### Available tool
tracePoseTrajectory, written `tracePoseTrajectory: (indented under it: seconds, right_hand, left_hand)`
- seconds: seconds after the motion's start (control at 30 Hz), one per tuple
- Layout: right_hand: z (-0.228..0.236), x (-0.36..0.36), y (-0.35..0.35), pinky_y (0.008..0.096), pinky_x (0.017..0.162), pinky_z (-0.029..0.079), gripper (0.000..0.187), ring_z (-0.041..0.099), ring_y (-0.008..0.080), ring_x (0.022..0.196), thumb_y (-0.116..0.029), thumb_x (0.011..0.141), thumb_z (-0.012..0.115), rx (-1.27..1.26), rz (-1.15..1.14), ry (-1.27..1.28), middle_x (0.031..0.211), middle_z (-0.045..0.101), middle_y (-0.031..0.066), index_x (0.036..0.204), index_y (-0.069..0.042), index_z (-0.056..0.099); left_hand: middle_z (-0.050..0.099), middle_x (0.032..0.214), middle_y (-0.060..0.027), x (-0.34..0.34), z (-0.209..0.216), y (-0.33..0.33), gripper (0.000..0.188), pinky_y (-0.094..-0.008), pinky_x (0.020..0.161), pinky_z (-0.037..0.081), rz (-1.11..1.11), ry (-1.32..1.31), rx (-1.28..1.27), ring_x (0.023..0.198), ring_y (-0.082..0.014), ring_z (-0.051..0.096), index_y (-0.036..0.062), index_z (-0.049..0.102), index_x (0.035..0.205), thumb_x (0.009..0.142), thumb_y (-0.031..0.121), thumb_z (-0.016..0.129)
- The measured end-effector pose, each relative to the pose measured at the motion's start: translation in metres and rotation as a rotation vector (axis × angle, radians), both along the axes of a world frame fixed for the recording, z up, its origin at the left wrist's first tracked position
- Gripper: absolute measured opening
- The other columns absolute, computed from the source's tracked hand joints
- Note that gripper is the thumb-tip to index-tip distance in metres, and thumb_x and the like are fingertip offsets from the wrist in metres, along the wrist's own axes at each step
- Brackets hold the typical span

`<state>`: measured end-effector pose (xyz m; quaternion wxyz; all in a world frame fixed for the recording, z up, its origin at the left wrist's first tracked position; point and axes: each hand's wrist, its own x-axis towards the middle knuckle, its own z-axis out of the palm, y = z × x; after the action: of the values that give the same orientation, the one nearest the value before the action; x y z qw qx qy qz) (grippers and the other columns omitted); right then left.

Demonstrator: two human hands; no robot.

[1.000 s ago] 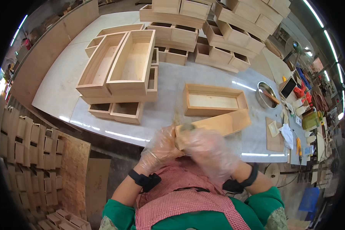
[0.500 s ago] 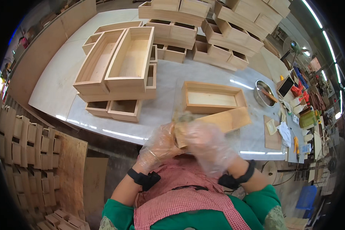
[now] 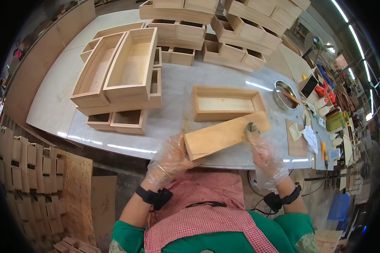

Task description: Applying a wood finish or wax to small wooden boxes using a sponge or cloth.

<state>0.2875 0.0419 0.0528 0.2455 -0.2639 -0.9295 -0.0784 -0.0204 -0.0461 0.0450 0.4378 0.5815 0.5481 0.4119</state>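
My left hand [image 3: 168, 162], in a clear plastic glove, grips the left end of a long wooden box [image 3: 219, 135] tilted at the table's near edge. A broad, smooth side of the box faces up, and its far right end lies close to another box. My right hand [image 3: 267, 156], gloved too, is closed on a small dark greenish cloth pad [image 3: 252, 130] at the right part of that face. Just beyond lies an open, oil-toned wooden box [image 3: 228, 113] with a pale bottom.
Paler wooden boxes [image 3: 126, 86] are stacked at the left of the grey table [image 3: 173, 122], with more stacks [image 3: 234, 52] at the back. On the right stand a steel bowl [image 3: 285, 99] with a brush-like wooden handle, a white cloth [image 3: 310, 139] and a phone-like screen [image 3: 309, 86].
My right hand has moved right along the box with the pad, from near its left end to its right part. My left hand keeps its hold on the left end.
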Motion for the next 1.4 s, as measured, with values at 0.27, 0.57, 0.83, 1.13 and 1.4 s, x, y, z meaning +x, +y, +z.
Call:
tracePoseTrajectory:
  seconds: [0.27, 0.57, 0.83, 1.13, 1.4]
  right_hand:
    - [0.044, -0.132, -0.056, 0.0387, 0.066, 0.053, 0.015, 0.062, 0.0262, 0.077, -0.008, 0.073, 0.059, -0.250, 0.339, 0.069, 0.082, 0.057, 0.0085, 0.087, -0.007, 0.060]
    - [-0.013, -0.009, 0.041, 0.0371, 0.077, 0.055, 0.017, 0.064, 0.0263, 0.089, -0.005, 0.090, 0.053, -0.420, -0.073, 0.115, 0.096, 0.062, 0.0117, 0.105, -0.003, 0.060]
    - [-0.037, -0.054, 0.047, 0.0381, 0.078, 0.054, 0.021, 0.063, 0.0263, 0.094, -0.011, 0.089, 0.055, -0.289, 0.073, 0.277, 0.099, 0.063, 0.0087, 0.109, -0.008, 0.060]
    - [-0.009, 0.005, 0.002, 0.0384, 0.073, 0.053, 0.029, 0.063, 0.0296, 0.090, -0.013, 0.089, 0.054, -0.148, -0.330, 0.084, 0.095, 0.063, 0.0126, 0.116, -0.006, 0.060]
    - [0.020, -0.002, -0.045, 0.0427, 0.076, 0.053, 0.031, 0.065, 0.0348, 0.091, -0.014, 0.089, 0.059, -0.338, -0.302, 0.274, 0.102, 0.068, 0.0142, 0.118, -0.008, 0.066]
  left_hand:
    - [0.066, 0.112, -0.0169, -0.007, -0.016, -0.002, 0.063, -0.0351, 0.093, 0.050, 0.117, 0.304, 0.133, 0.107, -0.0297, 0.063, -0.0014, 0.055, 0.120, 0.075, 0.030, 0.087]
    - [0.064, 0.107, -0.0184, 0.007, -0.017, 0.000, 0.064, -0.0416, 0.091, 0.050, 0.115, 0.150, 0.097, 0.101, -0.0359, 0.062, -0.0005, 0.058, 0.116, 0.073, 0.038, 0.086]
    - [0.064, 0.111, -0.0117, 0.013, -0.002, -0.005, 0.065, -0.0338, 0.091, 0.050, 0.090, -0.284, -0.038, 0.104, -0.0218, 0.062, -0.0001, 0.054, 0.118, 0.070, 0.021, 0.091]
    - [0.062, 0.125, -0.0113, 0.019, 0.010, -0.008, 0.065, -0.0327, 0.099, 0.049, 0.097, -0.266, -0.116, 0.117, -0.0182, 0.058, 0.0002, 0.050, 0.124, 0.072, 0.010, 0.089]
    - [0.064, 0.123, -0.0121, 0.020, -0.004, -0.013, 0.065, -0.0327, 0.098, 0.050, 0.144, -0.319, -0.043, 0.115, -0.0209, 0.060, -0.0004, 0.048, 0.126, 0.075, 0.006, 0.086]
